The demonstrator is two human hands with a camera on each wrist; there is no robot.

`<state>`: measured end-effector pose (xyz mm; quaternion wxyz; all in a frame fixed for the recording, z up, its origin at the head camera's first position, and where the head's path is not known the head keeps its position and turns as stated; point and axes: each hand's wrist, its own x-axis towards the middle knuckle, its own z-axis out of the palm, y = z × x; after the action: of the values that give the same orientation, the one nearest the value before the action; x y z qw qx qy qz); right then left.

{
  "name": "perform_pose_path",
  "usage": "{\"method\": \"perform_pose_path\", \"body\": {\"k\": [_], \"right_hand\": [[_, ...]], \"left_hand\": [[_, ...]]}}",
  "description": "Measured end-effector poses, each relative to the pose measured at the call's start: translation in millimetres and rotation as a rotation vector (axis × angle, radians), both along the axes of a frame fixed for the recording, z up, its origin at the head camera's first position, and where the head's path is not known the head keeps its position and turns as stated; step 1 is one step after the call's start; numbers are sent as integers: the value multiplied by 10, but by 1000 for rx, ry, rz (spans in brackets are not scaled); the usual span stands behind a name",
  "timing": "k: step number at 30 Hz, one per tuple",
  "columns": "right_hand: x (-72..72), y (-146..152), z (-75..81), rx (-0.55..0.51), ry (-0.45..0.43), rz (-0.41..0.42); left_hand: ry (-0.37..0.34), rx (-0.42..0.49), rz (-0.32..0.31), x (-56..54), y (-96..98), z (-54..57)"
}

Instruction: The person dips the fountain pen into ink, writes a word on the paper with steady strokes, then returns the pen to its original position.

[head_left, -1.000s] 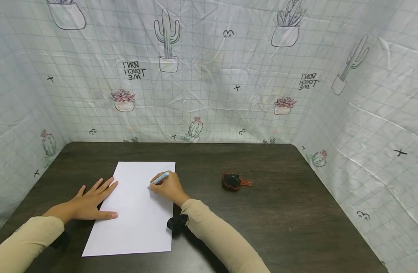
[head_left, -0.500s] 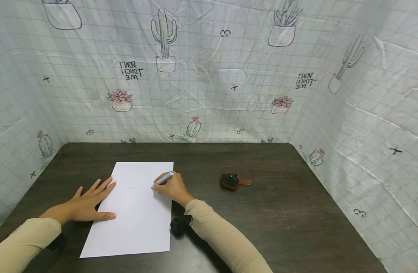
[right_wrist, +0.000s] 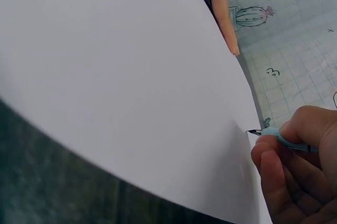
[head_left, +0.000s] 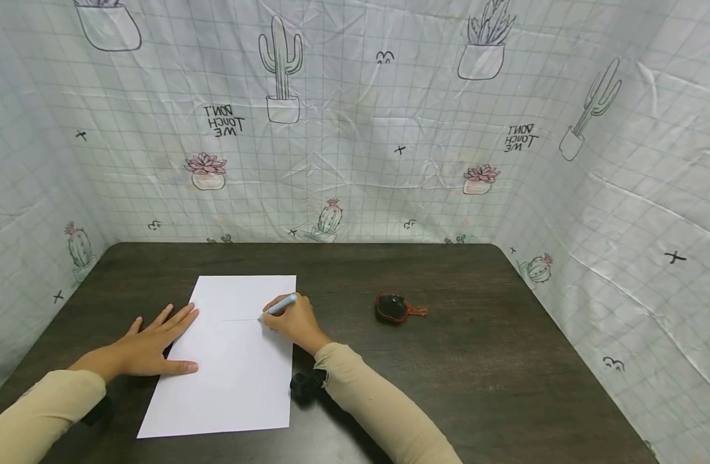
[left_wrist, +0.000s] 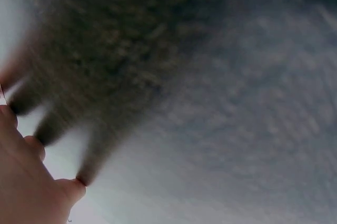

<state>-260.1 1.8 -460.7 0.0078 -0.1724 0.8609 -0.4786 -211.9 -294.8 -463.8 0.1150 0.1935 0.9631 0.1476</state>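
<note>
A white sheet of paper (head_left: 227, 380) lies on the dark table, with one thin straight line (head_left: 239, 320) across its upper part. My left hand (head_left: 149, 348) rests spread on the sheet's left edge, thumb and fingertips on the paper. My right hand (head_left: 297, 325) pinches a light blue pen (head_left: 282, 304) near the sheet's right side. In the right wrist view, the pen's dark pointed nib (right_wrist: 254, 132) meets the paper at the line's right end, as far as I can tell. The left wrist view is mostly blurred, with part of the left hand (left_wrist: 31, 182) at its lower left.
To the right of the paper, a small reddish-brown dish-like object (head_left: 392, 308) with a dark middle and a short handle sits on the wooden table (head_left: 477, 374). A cactus-print cloth (head_left: 355, 129) hangs behind the table and along both sides.
My right hand and the pen have moved a little to the right, and the line has grown longer that way. In the last half second both hands stay nearly still.
</note>
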Motion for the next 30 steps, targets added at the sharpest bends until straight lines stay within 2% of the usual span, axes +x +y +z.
{"method": "perform_pose_path", "body": {"k": [4, 12, 17, 22, 30], "right_hand": [[0, -20, 2, -35, 9, -19], [-47, -155, 38, -223, -2, -45], [-101, -262, 6, -207, -18, -86], [-154, -346, -11, -164, 11, -122], [-165, -422, -3, -108, 19, -143]], "left_hand": [[-1, 15, -2, 4, 4, 6], [3, 18, -1, 0, -11, 18], [-1, 15, -7, -1, -5, 34], [7, 2, -6, 0, -1, 42], [28, 17, 2, 10, -1, 44]]}}
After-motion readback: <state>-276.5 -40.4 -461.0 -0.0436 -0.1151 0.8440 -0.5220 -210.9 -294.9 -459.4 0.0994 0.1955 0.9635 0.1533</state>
